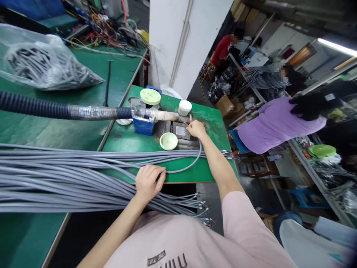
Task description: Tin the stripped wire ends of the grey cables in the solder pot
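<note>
My right hand (196, 129) pinches the end of a grey cable (184, 170), whose thin wires stick out past the fingertips. Just beside those wires is a square shiny surface (180, 130) in a dark metal block that looks like a solder pot. From that hand the cable curves down and left to my left hand (150, 180), whose fingers are curled around it. Under and beside my left hand lies a large bundle of grey cables (83, 178) with stripped, coloured wire ends at the right.
A ribbed hose (97, 112) ends in a nozzle above a blue box (143, 125). Around the block stand a pale green dish (168, 141), a white tub (184, 108) and a yellow-green lid (150, 96). A bag of cable pieces (41, 63) lies left. Co-workers are at the right.
</note>
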The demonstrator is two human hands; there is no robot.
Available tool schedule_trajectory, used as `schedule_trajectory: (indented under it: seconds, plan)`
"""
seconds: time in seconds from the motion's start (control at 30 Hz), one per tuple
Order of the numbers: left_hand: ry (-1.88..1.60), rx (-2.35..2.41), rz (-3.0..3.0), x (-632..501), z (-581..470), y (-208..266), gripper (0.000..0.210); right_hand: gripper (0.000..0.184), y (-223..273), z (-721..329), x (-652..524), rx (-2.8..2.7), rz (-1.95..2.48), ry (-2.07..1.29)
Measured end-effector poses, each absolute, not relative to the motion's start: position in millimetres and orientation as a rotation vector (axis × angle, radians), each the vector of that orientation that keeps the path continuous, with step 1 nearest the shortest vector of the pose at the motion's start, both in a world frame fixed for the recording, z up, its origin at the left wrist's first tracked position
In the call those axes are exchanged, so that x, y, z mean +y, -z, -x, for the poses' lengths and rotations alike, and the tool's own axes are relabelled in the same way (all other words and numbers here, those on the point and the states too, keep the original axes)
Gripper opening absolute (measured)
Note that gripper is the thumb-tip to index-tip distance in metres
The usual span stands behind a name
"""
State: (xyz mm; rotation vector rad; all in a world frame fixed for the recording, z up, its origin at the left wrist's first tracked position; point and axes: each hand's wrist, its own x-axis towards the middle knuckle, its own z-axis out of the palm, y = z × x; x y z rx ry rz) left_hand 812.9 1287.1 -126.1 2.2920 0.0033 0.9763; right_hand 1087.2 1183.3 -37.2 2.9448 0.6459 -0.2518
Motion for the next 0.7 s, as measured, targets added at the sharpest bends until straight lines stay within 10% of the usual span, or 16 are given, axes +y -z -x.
schedule_trajectory:
  seconds: [0.7]
  plan:
    - [-1.016,-0.005,-2.268,1287.4,-813.7,126.0,0.011,0.022,32.0,-1082.6,1184.7,0.676,-3.072,0.202]
